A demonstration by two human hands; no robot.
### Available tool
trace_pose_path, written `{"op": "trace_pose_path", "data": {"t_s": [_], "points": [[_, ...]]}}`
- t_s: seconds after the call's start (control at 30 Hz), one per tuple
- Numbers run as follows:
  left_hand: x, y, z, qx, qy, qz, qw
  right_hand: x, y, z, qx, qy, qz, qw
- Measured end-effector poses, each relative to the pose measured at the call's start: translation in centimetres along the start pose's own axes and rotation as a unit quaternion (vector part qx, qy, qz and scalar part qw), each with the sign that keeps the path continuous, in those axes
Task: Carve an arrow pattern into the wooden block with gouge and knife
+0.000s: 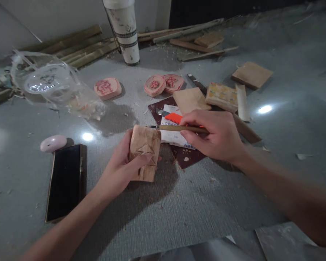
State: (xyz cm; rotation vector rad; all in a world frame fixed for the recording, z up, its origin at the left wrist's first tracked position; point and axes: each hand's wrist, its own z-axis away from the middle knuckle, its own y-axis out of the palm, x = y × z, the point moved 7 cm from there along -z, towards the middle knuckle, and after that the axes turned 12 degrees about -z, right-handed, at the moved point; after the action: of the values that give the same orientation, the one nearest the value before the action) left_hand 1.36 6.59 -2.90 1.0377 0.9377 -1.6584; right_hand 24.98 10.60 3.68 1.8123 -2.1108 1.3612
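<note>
My left hand point(125, 165) grips a wooden block point(146, 139) from its left side, the thumb lying across the face. A star-like shape is cut into that face, partly under the thumb. My right hand point(213, 136) holds a carving chisel point(172, 128) by its wooden handle, pen-fashion. The metal tip is at the block's upper right edge; whether it touches cannot be made out. Behind the chisel lies an orange utility knife point(174, 117) with its blade showing. Under it are white-backed abrasive paper point(170, 137) and a dark red sheet point(186, 161).
A phone point(63, 183) and a pink oval case point(53, 143) lie at left, below a clear plastic bag point(57, 83). Rubber pieces with red drawings point(107, 88), wood blocks point(252, 75) and a tall tumbler point(126, 34) stand farther back. Shavings are scattered about.
</note>
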Motion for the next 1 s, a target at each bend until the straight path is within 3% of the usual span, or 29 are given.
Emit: {"op": "trace_pose_path", "data": {"t_s": [0.3, 1.0], "points": [[-0.1, 0.0, -0.1, 0.005, 0.008, -0.003, 1.0, 0.0, 1.2, -0.2, 0.086, 0.014, -0.022, 0.996], [-0.3, -0.4, 0.0, -0.023, 0.027, -0.063, 0.997, -0.6, 1.9, 0.1, 0.109, 0.023, -0.017, 0.994]]}}
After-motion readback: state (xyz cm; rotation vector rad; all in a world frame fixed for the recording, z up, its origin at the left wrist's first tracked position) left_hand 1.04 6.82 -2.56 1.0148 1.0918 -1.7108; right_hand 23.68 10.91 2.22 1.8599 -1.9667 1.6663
